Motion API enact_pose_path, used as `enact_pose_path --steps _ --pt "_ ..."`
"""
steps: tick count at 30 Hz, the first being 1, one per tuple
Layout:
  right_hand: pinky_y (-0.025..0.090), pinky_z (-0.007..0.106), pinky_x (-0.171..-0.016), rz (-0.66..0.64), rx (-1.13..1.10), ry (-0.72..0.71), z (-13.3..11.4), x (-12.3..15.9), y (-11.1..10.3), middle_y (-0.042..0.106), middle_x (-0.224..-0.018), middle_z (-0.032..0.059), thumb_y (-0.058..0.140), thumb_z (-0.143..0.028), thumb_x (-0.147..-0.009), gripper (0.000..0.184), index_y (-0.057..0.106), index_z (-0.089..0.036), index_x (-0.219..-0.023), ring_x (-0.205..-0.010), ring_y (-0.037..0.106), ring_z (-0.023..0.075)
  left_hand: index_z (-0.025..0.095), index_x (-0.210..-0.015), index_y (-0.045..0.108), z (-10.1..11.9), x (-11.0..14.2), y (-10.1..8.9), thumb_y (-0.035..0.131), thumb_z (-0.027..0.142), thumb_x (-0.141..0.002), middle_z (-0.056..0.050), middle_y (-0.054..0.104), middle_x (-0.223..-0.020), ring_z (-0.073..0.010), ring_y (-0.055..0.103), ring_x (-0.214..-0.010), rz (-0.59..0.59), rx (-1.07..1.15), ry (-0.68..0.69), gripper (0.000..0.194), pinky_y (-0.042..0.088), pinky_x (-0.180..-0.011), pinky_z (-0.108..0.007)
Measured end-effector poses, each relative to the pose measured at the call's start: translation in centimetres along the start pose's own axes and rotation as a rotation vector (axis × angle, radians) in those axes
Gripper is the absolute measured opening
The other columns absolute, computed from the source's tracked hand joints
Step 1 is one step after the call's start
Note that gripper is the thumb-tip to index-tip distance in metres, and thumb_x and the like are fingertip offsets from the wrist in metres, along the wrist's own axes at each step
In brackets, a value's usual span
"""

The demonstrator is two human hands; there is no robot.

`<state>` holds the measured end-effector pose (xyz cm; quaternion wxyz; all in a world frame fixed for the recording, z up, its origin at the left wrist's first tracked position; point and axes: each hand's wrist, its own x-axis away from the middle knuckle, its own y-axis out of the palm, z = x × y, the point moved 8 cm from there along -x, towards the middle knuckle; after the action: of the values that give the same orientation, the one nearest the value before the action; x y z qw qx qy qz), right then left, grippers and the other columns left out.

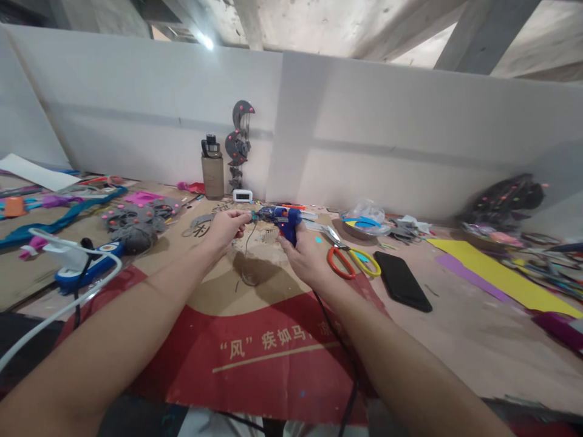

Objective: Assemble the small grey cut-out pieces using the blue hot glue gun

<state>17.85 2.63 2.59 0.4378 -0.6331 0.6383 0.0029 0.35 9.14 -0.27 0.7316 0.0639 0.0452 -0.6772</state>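
Fingertips of the left hand (pixel 229 229) are closed in a pinch on a small green piece (pixel 254 216), held at the nozzle end of a blue glue gun (pixel 288 222). Whether the piece touches the nozzle cannot be told. Fingers of the right hand (pixel 300 249) are wrapped around the glue gun's handle; the gun is raised above the cardboard (pixel 273 382), its nozzle directed toward the left hand. A small red light shows on its body. A thin grey cord (pixel 247 246) hangs below the left fingertips, and a black cable (pixel 334 328) runs from beneath the right hand toward the near edge.

Scissors (pixel 348 260) with one red and one yellow handle lie just right of the right hand, handles nearest the person. A black phone (pixel 403 281) lies beside them, on the right. Beyond the phone are a yellow sheet (pixel 501 273) and a purple sheet (pixel 471 278).

On the left side, a blue power strip (pixel 91 267) lies near a grey bundle (pixel 136 227) with pink dots. A bottle (pixel 212 177) stands upright near the white panel (pixel 159 121), with a small white digital clock (pixel 242 196) just beside it. Grey crescent shapes (pixel 237 147) with pink dots are positioned against the panel, above the clock.
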Motion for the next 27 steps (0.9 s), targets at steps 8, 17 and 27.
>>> enact_pose_path --steps 8,17,27 --pt "0.043 0.037 -0.076 -0.022 0.077 0.052 0.61 0.09 0.32 0.060 -0.097 0.0127 0.043 -0.028 -0.083 0.039 0.043 -0.015 -0.119 -0.082 0.056 0.0226 0.013 -0.070 0.062 -0.09 0.12 0.35 0.068 0.028 -0.063 0.003 0.048 -0.053 -0.0052 0.039 -0.043 -0.025 -0.011 0.015 0.018 0.027 -0.040 -0.019" --pt "0.043 0.035 -0.075 -0.028 0.077 0.057 0.59 0.19 0.40 0.060 -0.095 0.0115 0.043 -0.028 -0.083 0.037 0.043 -0.015 -0.118 -0.079 0.054 0.0209 0.013 -0.069 0.061 0.05 0.05 0.09 0.067 0.029 -0.064 0.003 0.048 -0.053 -0.0055 0.039 -0.042 0.001 -0.033 0.014 0.018 0.030 -0.041 -0.019" --pt "0.043 0.038 -0.078 -0.034 0.065 0.060 0.53 0.23 0.43 0.060 -0.100 0.0140 0.043 -0.028 -0.084 0.041 0.041 -0.015 -0.122 -0.086 0.055 0.0232 0.014 -0.070 0.062 -0.24 -0.23 -0.08 0.069 0.031 -0.061 0.002 0.049 -0.053 -0.0062 0.041 -0.043 0.013 -0.033 0.017 0.021 0.032 -0.042 -0.019"
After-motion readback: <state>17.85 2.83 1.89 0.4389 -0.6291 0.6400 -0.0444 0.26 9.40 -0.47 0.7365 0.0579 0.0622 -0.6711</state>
